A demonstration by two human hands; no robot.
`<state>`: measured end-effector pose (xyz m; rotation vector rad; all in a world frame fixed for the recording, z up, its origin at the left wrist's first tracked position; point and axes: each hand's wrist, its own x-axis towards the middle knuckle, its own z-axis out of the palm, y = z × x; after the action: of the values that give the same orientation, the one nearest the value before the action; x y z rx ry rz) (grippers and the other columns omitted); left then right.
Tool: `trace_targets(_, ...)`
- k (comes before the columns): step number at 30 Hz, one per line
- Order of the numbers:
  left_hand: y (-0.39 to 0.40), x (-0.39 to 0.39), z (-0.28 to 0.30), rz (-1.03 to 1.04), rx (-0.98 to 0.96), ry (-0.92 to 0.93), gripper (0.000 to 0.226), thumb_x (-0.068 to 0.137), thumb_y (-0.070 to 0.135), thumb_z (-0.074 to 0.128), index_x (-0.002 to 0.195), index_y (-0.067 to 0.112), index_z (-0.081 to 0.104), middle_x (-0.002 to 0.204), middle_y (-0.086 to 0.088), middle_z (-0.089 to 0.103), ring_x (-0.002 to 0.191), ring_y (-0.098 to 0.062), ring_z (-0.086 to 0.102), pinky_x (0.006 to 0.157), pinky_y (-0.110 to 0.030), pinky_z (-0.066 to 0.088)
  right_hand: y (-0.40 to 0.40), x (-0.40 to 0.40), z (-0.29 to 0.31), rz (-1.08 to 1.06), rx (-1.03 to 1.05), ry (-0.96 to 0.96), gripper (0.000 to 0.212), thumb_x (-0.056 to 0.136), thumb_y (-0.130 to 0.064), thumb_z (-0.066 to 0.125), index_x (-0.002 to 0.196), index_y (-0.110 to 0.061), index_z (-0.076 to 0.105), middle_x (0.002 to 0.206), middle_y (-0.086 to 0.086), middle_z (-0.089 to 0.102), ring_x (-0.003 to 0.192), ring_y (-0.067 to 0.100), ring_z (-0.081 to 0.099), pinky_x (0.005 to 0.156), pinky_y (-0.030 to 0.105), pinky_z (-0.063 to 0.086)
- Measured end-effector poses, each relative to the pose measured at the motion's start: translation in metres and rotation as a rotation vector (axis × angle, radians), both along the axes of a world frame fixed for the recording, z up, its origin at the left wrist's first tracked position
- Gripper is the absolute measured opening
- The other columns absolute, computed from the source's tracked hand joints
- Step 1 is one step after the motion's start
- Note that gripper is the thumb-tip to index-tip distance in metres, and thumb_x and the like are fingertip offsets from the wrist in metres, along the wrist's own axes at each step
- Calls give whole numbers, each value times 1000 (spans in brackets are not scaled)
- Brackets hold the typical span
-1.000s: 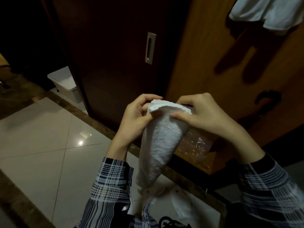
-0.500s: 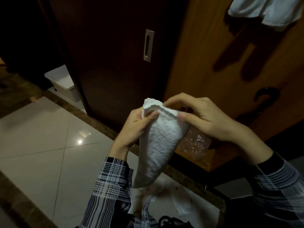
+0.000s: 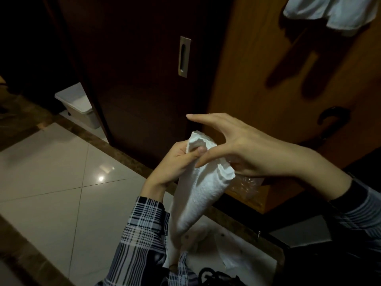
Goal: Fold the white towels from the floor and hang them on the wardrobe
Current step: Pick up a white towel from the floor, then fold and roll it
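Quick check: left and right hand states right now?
Left hand: pinches the folded white towel near its top.
Right hand: open, fingers spread over the towel's top, gripping nothing.

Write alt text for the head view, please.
The left hand pinches the top of a folded white towel that hangs down, while the right hand spreads open just over it. Behind stands a wooden wardrobe, with another towel hanging at top right.

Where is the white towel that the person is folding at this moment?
In the head view the towel hangs at the centre, pinched at its top by the left hand, with the right hand beside it, before the wardrobe.
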<state>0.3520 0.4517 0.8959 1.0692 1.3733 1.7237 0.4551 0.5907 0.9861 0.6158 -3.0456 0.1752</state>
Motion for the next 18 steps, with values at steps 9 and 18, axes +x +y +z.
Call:
trace_targets(9,4,-2,-7,53,13,5,30,87,21,50,111,8,62,93,9,72,90,-3,65,76,-15,48,7,-4,-2,-60,128,117,33,82,-43,50,98,-22,70,127,9,58,121,27,51,98,43,36)
trace_targets(18,12,10,-4,44,-4,-57,57,81,66,33,107,22,58,96,19,71,97,4,63,82,-12,46,16,-11,-18,-352,-45,195,54,76,-67,40,83,-22,68,90,-8,61,89,11,53,93,32,30)
